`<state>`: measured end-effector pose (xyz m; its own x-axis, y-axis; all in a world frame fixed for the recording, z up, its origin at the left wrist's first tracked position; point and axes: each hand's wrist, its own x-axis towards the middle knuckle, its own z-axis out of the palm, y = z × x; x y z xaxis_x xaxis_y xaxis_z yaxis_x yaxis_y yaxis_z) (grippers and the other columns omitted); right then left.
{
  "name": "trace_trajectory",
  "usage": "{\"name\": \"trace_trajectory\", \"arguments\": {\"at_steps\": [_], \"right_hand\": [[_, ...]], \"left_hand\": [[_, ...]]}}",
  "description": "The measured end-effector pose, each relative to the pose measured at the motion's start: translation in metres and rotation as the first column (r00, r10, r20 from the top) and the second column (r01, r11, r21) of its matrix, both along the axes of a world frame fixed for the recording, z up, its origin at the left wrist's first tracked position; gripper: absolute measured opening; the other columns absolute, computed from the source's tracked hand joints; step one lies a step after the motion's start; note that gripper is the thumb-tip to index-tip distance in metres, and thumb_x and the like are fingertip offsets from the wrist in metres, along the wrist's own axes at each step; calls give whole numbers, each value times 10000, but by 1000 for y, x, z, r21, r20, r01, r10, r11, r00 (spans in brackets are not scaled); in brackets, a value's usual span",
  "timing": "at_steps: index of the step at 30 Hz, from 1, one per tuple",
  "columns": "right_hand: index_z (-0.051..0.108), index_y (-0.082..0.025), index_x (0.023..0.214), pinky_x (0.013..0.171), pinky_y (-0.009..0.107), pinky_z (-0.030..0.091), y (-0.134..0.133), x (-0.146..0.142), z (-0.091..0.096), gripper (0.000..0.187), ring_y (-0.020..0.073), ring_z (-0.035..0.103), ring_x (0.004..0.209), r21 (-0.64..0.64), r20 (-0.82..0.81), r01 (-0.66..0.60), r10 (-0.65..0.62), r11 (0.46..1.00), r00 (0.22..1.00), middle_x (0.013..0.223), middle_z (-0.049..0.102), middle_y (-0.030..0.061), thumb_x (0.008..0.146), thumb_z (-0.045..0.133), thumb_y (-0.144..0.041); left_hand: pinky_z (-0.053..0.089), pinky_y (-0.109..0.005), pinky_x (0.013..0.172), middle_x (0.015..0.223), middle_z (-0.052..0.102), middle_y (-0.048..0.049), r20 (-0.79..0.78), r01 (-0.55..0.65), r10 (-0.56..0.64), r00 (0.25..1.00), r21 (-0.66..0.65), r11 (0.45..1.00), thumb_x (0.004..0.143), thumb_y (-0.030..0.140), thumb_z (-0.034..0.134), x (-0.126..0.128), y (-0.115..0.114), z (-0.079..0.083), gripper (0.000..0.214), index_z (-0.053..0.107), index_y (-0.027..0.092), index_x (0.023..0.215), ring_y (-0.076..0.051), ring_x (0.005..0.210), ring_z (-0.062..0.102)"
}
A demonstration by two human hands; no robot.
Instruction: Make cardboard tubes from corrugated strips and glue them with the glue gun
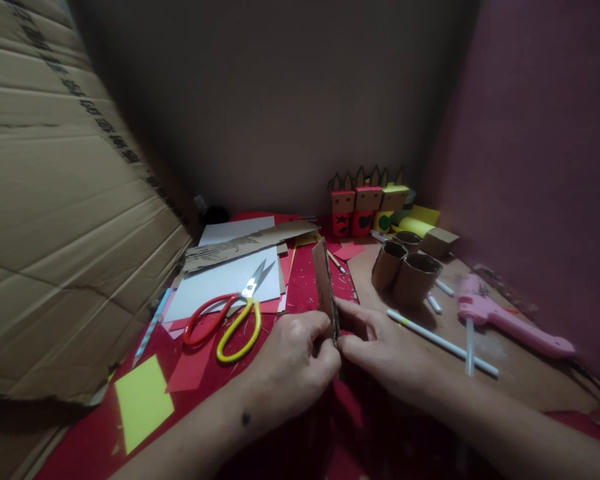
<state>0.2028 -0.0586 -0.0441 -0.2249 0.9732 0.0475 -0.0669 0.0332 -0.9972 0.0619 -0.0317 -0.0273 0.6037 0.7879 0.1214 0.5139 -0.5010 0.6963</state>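
Note:
A narrow strip of brown cardboard (pixel 324 277) stands on edge on the red table (pixel 310 287), running away from me. My left hand (pixel 293 363) pinches its near end from the left, fingers closed on it. My right hand (pixel 383 350) presses against the same end from the right, fingers closed around it. The two hands meet at the strip's near edge.
Red-and-yellow scissors (pixel 227 317) lie on white paper (pixel 230 280) to the left. A large cardboard sheet (pixel 55 220) leans at far left. Cardboard tubes (pixel 405 270), a pink glue gun (pixel 505 320), glue sticks (pixel 440 340) and decorated paper boxes (pixel 365 207) sit right and behind.

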Motion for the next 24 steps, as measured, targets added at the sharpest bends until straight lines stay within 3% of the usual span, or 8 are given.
{"name": "trace_trajectory", "arguments": {"at_steps": [6, 11, 15, 24], "right_hand": [[545, -177, 1171, 635, 231, 455, 3, 1, -7, 520, 117, 588, 707, -86, -254, -78, 54, 993, 966, 872, 655, 30, 678, 483, -24], [500, -175, 1226, 665, 240, 458, 4, 0, -12, 556, 119, 597, 732, -121, -264, -46, 12, 992, 965, 926, 651, 47, 687, 512, -40], [420, -189, 1301, 726, 276, 458, 4, 1, -12, 621, 121, 599, 757, -141, -276, -22, -18, 990, 961, 975, 647, 51, 706, 553, -69], [540, -179, 1195, 845, 364, 438, 9, 8, -11, 540, 171, 626, 839, -95, -391, -162, 113, 982, 913, 953, 672, 59, 681, 696, -126]], "left_hand": [[318, -208, 451, 555, 524, 28, -18, 29, -32, 999, -154, 988, 776, 185, 404, -7, 11, -5, 164, 454, 178, 620, -102, 508, 492], [368, -213, 462, 599, 576, 13, -3, 50, -51, 999, -195, 980, 796, 230, 423, -10, 14, -9, 145, 500, 171, 689, -117, 532, 546], [408, -224, 469, 582, 586, 4, 51, 72, -59, 997, -307, 949, 811, 228, 393, -10, 14, -9, 180, 479, 171, 662, -124, 519, 564], [477, -276, 524, 588, 613, -23, 156, 115, -42, 987, -490, 864, 798, 220, 409, -10, 17, 2, 147, 512, 152, 718, -146, 531, 591]]}}
